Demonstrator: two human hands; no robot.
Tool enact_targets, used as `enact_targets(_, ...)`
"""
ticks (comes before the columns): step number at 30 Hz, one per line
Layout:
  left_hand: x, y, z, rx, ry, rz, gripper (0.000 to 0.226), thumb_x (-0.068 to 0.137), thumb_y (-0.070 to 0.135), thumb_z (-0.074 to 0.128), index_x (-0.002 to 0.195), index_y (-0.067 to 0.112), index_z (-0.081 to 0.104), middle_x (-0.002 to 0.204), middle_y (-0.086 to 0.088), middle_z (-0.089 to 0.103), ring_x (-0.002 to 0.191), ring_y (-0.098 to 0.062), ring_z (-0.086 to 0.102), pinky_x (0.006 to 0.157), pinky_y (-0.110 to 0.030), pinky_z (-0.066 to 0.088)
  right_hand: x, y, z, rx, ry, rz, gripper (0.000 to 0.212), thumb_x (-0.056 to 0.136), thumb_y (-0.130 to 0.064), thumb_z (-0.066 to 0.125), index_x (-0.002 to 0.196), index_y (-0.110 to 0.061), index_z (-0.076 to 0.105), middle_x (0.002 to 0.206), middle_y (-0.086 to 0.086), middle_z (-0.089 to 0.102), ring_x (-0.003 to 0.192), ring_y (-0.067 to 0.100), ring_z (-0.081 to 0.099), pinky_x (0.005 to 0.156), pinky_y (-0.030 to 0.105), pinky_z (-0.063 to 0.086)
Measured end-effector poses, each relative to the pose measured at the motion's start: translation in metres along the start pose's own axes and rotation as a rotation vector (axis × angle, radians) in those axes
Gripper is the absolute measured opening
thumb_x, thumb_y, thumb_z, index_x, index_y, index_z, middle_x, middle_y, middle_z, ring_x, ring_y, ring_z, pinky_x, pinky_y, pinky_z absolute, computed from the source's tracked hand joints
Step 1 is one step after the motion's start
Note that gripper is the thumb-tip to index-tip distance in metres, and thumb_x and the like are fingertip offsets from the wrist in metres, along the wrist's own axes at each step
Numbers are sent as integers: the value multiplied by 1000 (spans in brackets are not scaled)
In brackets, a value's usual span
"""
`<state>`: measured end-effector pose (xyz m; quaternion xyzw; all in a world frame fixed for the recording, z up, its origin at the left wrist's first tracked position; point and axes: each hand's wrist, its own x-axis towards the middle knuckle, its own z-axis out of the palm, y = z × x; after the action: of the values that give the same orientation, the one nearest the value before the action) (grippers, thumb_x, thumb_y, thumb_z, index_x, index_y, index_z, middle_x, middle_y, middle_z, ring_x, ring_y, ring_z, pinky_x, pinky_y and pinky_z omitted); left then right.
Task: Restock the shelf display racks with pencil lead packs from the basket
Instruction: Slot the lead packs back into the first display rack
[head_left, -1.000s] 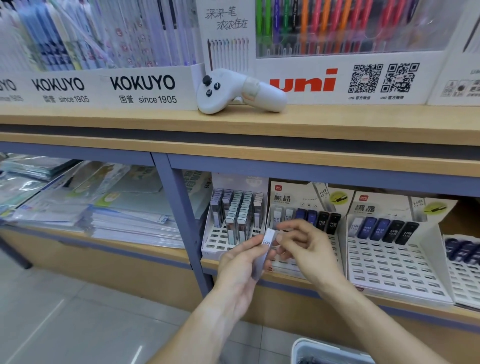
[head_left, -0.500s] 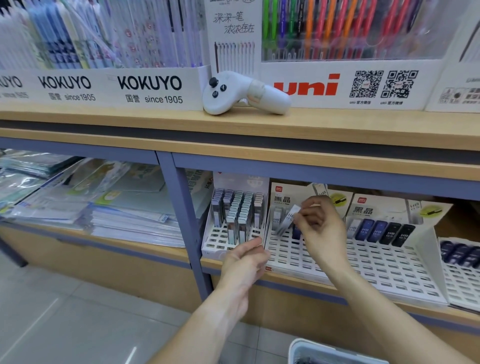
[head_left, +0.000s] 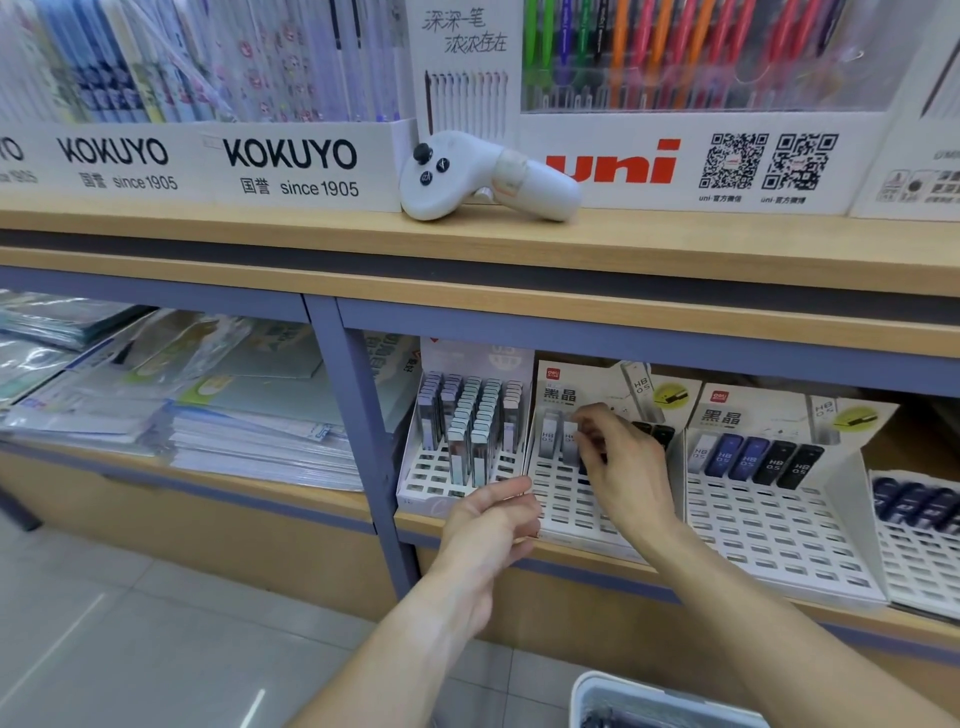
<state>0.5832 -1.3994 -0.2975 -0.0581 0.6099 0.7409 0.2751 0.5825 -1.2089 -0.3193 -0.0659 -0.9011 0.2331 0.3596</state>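
Observation:
My right hand (head_left: 621, 465) reaches into the top row of the middle white slotted rack (head_left: 566, 512). Its curled fingers pinch a white HB 0.5 pencil lead pack (head_left: 570, 442), which stands beside another white pack (head_left: 548, 436). Dark packs in that row are mostly hidden behind the hand. My left hand (head_left: 488, 525) hovers at the rack's front left corner, fingers relaxed and holding nothing. The white basket (head_left: 613, 686) shows only its rim at the bottom edge, with dark packs inside.
A left rack (head_left: 421, 480) holds several upright grey packs. A right rack (head_left: 769, 535) has white, blue and black packs in its top row. A white controller (head_left: 488, 176) lies on the upper shelf. Stacked plastic folders (head_left: 208, 415) fill the left bay.
My right hand took a white pack from my left hand, carried it up to the middle rack's top row and set it beside the first white pack. My left hand stayed low, now without a pack.

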Motion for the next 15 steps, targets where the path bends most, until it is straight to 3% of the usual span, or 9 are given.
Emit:
enact_targets(4, -1, 1, 2, 14, 1, 0, 27, 89, 4, 74, 109, 23, 77, 106, 1, 78, 104, -21, 73, 86, -30, 59, 7, -2, 0, -27, -6, -17, 17, 91, -2, 69, 105, -11, 66, 92, 5, 74, 74, 25, 69, 63, 30, 52)
enact_targets(11, 0, 0, 4, 32, -1, -4, 25, 89, 7, 75, 109, 23, 77, 105, 0, 79, 103, -22, 73, 84, -30, 59, 5, -3, 2, 1, -70, 22, 16, 92, -8, 69, 105, -17, 66, 89, 0, 75, 77, 21, 71, 69, 38, 58)
enact_targets(15, 1, -1, 4, 43, -6, -2, 25, 89, 8, 76, 109, 24, 77, 106, 0, 79, 103, -22, 73, 86, -32, 60, 7, -1, 2, -116, -20, -29, 19, 88, -1, 70, 106, -9, 72, 101, 8, 65, 79, 29, 66, 66, 33, 54)
